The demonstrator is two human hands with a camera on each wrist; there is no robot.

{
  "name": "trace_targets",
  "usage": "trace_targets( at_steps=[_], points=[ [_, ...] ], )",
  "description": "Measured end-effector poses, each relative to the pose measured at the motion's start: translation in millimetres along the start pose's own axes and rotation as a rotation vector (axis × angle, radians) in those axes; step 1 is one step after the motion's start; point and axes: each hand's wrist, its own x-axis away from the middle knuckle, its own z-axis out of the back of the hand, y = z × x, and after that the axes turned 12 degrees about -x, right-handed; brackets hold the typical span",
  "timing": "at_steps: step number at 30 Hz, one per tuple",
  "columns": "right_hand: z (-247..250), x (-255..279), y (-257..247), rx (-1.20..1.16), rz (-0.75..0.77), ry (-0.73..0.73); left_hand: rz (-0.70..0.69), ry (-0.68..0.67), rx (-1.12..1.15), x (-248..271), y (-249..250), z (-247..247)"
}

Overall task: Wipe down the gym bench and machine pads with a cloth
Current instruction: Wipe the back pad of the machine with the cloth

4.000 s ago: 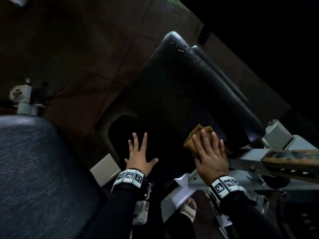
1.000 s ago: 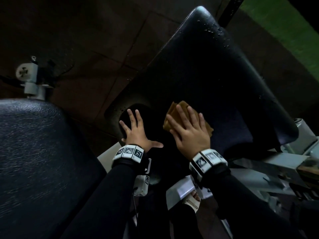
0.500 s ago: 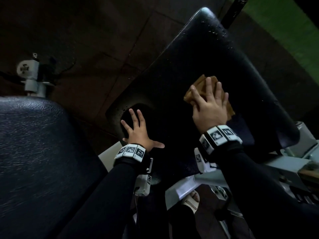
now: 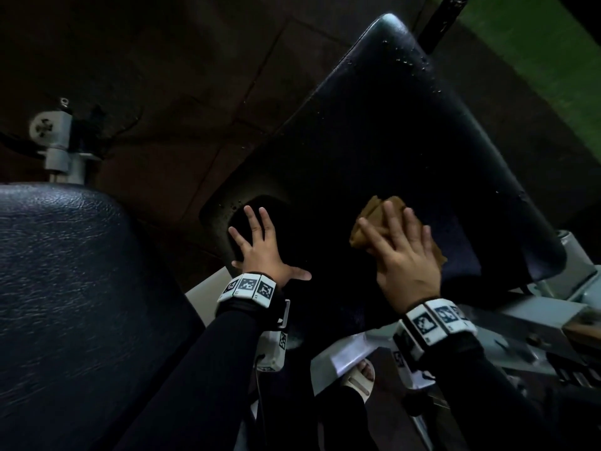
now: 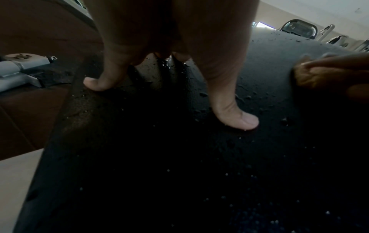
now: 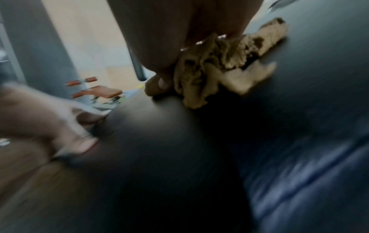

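A long black bench pad (image 4: 390,131) slopes away from me, beaded with water drops near its far end and around my left thumb (image 5: 237,116). My left hand (image 4: 260,245) lies flat on the pad's near left part, fingers spread, holding nothing. My right hand (image 4: 403,255) presses a crumpled tan cloth (image 4: 370,219) flat against the pad to the right of the left hand. In the right wrist view the cloth (image 6: 219,66) bunches under the palm, and the picture is motion-blurred.
A second dark padded seat (image 4: 65,304) fills the lower left. Grey metal frame parts (image 4: 536,314) sit at the lower right, and a grey bracket (image 4: 58,141) at the left. Brown tiled floor (image 4: 162,76) lies beyond, with a green mat (image 4: 553,60) at the top right.
My right hand slid the cloth up the pad half a second ago and has now drawn it back down toward me. The left hand has stayed flat in place.
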Motion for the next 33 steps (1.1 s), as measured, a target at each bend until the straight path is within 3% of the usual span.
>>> trace_targets(
  at_steps=[5, 10, 16, 22, 27, 33],
  points=[
    [21.0, -47.8, -5.4, -0.067, -0.167, 0.088, 0.002, 0.006, 0.002, -0.1, 0.7, -0.3],
    [7.8, -91.6, -35.4, -0.053, -0.128, 0.077, -0.001, 0.009, 0.009, -1.8, 0.4, -1.0],
    [-17.1, -53.9, -47.4, -0.027, 0.134, -0.051, 0.003, 0.029, 0.014, -3.6, -0.7, -4.8],
    [3.8, -37.2, -16.1, -0.024, 0.005, -0.080, 0.006, 0.019, 0.014, -9.5, -2.6, -6.8],
    [32.2, -101.1, -25.7, -0.053, -0.191, -0.017, 0.004, 0.028, 0.015, -11.0, -3.4, -9.3],
    [38.0, -190.8, -61.0, -0.025, -0.171, -0.059, 0.006, 0.022, 0.030, -13.9, -2.7, -9.9]
  ],
)
